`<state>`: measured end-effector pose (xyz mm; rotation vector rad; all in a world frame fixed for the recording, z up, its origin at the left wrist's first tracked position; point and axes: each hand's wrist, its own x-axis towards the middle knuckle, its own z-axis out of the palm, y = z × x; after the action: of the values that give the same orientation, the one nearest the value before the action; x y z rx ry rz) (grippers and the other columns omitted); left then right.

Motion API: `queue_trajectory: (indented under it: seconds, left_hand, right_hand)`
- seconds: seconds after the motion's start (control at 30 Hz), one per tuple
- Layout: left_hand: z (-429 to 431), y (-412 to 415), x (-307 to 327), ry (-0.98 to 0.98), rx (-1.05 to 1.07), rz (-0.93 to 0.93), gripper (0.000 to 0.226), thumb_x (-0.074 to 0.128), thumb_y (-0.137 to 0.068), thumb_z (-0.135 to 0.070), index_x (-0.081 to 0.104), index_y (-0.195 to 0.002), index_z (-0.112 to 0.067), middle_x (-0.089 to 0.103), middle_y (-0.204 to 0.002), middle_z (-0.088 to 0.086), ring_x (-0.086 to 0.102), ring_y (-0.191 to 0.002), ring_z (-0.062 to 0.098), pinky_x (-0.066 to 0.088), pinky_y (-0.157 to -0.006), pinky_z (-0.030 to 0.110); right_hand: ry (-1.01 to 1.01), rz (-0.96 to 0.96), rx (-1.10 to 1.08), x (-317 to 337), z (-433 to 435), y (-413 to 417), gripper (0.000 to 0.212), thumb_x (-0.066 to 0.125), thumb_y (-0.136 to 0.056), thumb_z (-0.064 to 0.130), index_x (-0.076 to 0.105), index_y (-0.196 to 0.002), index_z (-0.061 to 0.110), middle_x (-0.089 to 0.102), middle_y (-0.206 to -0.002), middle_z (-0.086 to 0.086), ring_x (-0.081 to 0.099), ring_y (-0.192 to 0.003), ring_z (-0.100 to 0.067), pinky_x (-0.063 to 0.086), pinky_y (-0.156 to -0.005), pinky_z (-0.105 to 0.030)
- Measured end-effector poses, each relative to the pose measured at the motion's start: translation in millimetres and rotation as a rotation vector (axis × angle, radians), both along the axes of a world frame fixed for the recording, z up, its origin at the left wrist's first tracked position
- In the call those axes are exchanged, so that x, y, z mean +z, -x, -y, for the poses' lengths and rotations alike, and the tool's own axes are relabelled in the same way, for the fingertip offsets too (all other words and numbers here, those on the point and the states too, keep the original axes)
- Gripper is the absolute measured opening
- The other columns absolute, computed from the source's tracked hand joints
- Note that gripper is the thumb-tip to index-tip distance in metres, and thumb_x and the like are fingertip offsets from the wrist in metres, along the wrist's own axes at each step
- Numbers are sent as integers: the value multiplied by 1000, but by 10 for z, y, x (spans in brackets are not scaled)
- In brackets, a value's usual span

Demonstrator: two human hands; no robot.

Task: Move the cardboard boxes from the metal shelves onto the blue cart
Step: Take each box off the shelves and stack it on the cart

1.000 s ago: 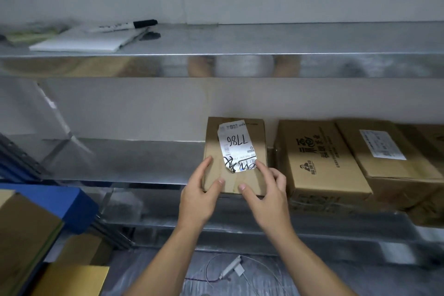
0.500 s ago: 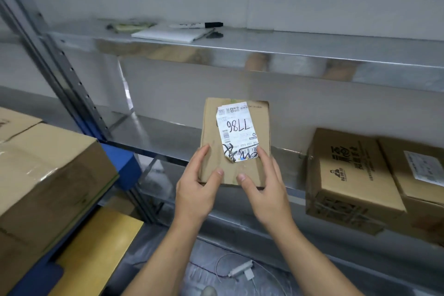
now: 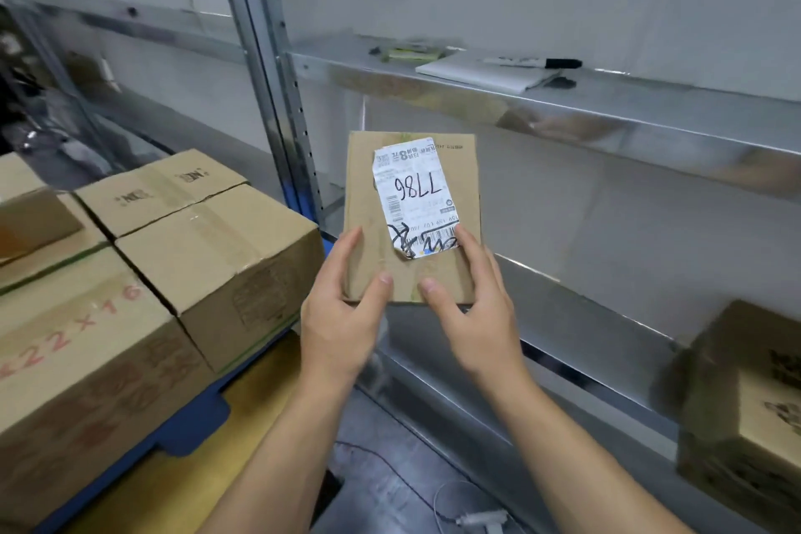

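A small flat cardboard box (image 3: 366,195) with a white label reading 7786 is held in the air in front of the metal shelves (image 3: 598,317). My left hand (image 3: 342,312) grips its lower left corner, thumb on top. My right hand (image 3: 472,308) grips its lower right corner the same way. To the left stands the blue cart (image 3: 190,429), with several large cardboard boxes (image 3: 208,256) stacked on it. Another cardboard box (image 3: 745,395) sits on the middle shelf at the far right edge.
A shelf upright (image 3: 268,69) rises just left of the held box. The upper shelf carries a white notepad (image 3: 485,72) and a black marker (image 3: 537,63). A cable with a white plug (image 3: 477,518) lies on the floor below. A yellow surface (image 3: 182,486) shows under the cart's boxes.
The box has come off the middle shelf and been carried left toward the cart, both hands keeping their hold. The view has swung left, bringing the cart's boxes in.
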<state>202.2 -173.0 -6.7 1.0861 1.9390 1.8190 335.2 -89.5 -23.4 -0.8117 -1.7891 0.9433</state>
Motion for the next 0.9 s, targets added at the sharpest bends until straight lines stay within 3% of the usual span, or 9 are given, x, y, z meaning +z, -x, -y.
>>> queue_trajectory:
  seconds: [0.2,0.3,0.37,0.5,0.63,0.73,0.83,0.9]
  left_hand:
    - [78,584,210,-31,145,-23,58,72,-88,-20,52,-139,-38,60,-132,-19,57,-119,-1,48,-104,35]
    - [109,912,297,-51,215,-44,57,71,-88,-21,51,-137,-42,59,-132,-21,58,-119,-1,49,-103,34]
    - [124,1131,354,-68,254,-61,58,71,-88,-21,51,-137,-42,59,-134,-21,57,-121,1,48,-105,37]
    - [159,1525,449,-78,302,-72,58,71,-88,-19,50,-138,-41,59,-134,-18,56,-122,0,46,-106,35]
    - [203,1881,465,-58,332,-95,58,69,-90,-21,49,-141,-37,57,-137,-16,54,-125,3,45,-108,36]
    - [268,2125,440,-33,354,-94,58,68,-90,-23,48,-142,-38,55,-139,-19,52,-127,1,42,-110,35]
    - [358,2346,418,-3,407,-81,57,68,-90,-22,48,-141,-39,53,-135,-25,50,-126,-4,40,-110,29]
    - [419,2488,392,6,440,-65,57,67,-90,-23,48,-141,-39,54,-137,-22,51,-127,0,41,-111,33]
  right_hand:
    - [-48,-4,119,210,-82,759,67,65,-84,37,38,-146,38,44,-143,14,38,-127,17,26,-97,0]
    - [-60,-17,169,309,-103,1161,68,64,-85,38,39,-148,34,44,-144,15,38,-128,15,28,-98,-1]
    - [-57,-30,197,363,-111,1416,68,64,-84,41,38,-148,37,43,-147,16,39,-133,8,31,-105,-7]
    - [-63,-42,223,433,-147,1901,71,60,-80,54,38,-147,42,41,-151,13,37,-141,-6,34,-116,-38]
    - [-44,-19,260,449,-143,2301,73,61,-80,56,36,-147,44,39,-154,13,34,-144,-9,34,-115,-44]
    - [-22,1,289,436,-98,2567,73,65,-83,52,35,-148,43,38,-154,13,32,-144,-9,32,-117,-42]
    - [0,7,351,425,-18,2816,70,72,-88,40,36,-148,42,40,-147,21,37,-136,0,32,-114,-29]
    - [8,3,392,419,24,2985,69,72,-88,37,37,-148,41,41,-145,22,38,-133,3,32,-111,-24]
